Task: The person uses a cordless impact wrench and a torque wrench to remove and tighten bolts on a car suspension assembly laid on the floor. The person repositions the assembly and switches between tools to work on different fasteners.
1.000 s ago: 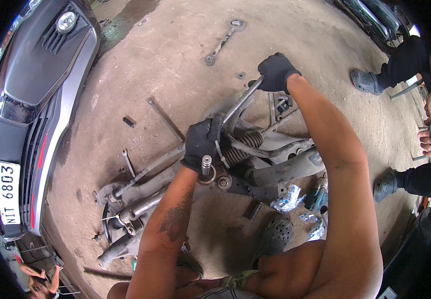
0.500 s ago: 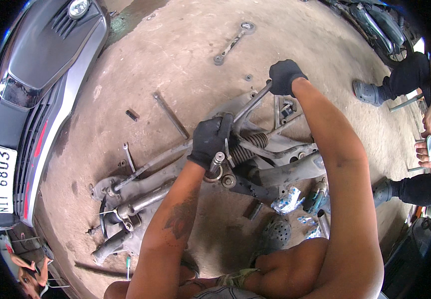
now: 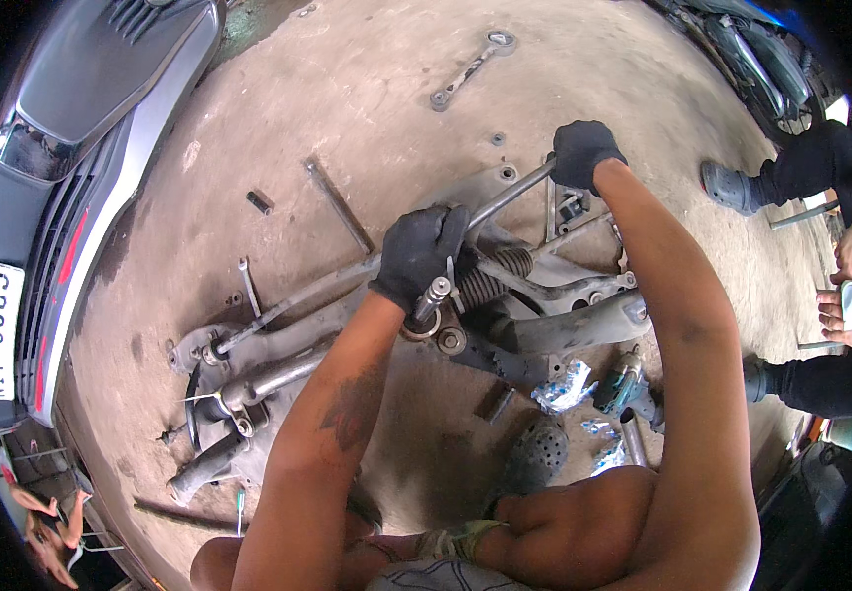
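Observation:
My left hand [image 3: 418,258], in a black glove, is wrapped round the near end of a long metal bar [image 3: 511,195]. Farther off to the right, my right hand [image 3: 587,156], also gloved, grips the bar's other end. A shiny socket piece [image 3: 435,292] sticks out just below my left hand; how it joins the bar is hidden. Both hands are above a greasy car subframe [image 3: 564,323] lying on the concrete, with a steering rack and its ribbed black boot [image 3: 480,287]. A round bushing [image 3: 451,341] sits close beside the socket piece.
A link arm [image 3: 469,74], a metal rod [image 3: 339,207], a spanner [image 3: 249,286] and a green screwdriver [image 3: 239,510] lie around the subframe. An impact wrench [image 3: 623,379] is near my right forearm. A car bumper [image 3: 101,212] stands left; another person's legs [image 3: 810,167] are at right.
My right hand has moved a little to the right with the bar's end, so the bar lies somewhat flatter. My left hand keeps its hold. The whole view has shifted slightly.

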`<state>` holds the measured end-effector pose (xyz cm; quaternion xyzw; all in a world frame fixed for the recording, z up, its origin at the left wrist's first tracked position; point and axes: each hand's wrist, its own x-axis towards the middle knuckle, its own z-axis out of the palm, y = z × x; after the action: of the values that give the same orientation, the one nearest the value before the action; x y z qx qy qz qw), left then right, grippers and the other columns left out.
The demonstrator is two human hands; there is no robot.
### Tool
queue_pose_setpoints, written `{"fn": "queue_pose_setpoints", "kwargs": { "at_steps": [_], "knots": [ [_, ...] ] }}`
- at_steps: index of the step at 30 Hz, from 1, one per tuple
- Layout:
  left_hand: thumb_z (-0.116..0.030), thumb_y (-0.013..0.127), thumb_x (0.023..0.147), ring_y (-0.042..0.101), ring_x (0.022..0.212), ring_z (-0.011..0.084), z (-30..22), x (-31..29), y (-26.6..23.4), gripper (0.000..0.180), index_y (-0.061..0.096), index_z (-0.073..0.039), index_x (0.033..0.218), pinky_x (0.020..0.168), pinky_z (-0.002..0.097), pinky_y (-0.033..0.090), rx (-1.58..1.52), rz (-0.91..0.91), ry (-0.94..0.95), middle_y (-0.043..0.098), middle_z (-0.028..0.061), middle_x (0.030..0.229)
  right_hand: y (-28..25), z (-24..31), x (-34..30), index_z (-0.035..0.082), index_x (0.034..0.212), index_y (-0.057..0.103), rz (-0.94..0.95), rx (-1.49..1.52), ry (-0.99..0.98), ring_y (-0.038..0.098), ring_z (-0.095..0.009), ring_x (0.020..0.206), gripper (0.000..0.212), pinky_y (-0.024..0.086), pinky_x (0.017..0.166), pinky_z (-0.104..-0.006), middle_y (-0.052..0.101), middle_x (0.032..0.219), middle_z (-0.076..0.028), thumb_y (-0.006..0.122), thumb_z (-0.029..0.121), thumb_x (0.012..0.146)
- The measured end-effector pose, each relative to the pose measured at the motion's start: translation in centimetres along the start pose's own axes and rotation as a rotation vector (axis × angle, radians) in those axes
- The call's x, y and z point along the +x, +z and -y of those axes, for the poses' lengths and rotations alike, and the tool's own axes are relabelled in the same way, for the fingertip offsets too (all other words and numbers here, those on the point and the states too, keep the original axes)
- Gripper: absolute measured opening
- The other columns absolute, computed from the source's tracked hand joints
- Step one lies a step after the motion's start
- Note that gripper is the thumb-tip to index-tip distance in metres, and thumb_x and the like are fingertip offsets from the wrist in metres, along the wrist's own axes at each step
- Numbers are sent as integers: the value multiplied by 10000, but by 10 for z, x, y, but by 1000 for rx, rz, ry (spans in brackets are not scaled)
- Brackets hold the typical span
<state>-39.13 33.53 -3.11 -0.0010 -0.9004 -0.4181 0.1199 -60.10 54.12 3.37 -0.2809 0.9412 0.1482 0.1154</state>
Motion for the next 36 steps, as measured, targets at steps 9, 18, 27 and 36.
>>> {"fn": "queue_pose_setpoints", "kwargs": {
  "at_steps": [9, 18, 27, 36],
  "knots": [
    [-363, 557, 983, 645, 799, 425, -11, 2, -4, 357, 682, -52, 860, 728, 477, 512, -33, -32, -48, 657, 216, 814, 3, -1, -12, 73, 892, 787, 6, -2, 18, 739, -351, 908, 302, 587, 817, -428, 747, 937, -203, 666, 317, 762],
    [-388, 542, 986, 649, 802, 425, -13, 2, -7, 385, 691, -60, 850, 733, 480, 511, -43, 15, -96, 663, 215, 813, 6, -2, -18, 64, 907, 786, 47, 28, 48, 742, -349, 921, 307, 587, 828, -433, 745, 949, -214, 674, 301, 748],
    [-410, 546, 981, 653, 773, 430, -14, 1, -5, 418, 700, -53, 831, 714, 486, 511, -13, -15, -127, 655, 228, 788, 9, -3, -14, 80, 938, 786, 47, -20, 18, 743, -336, 946, 300, 576, 853, -436, 753, 971, -193, 682, 309, 775],
    [-441, 544, 978, 655, 759, 424, -13, -2, -1, 448, 689, -61, 789, 700, 488, 516, -13, -51, -142, 656, 221, 771, 33, -7, -13, 128, 826, 785, -102, -8, 86, 735, -324, 869, 252, 560, 789, -429, 747, 888, -143, 736, 336, 693]
  ]
}}
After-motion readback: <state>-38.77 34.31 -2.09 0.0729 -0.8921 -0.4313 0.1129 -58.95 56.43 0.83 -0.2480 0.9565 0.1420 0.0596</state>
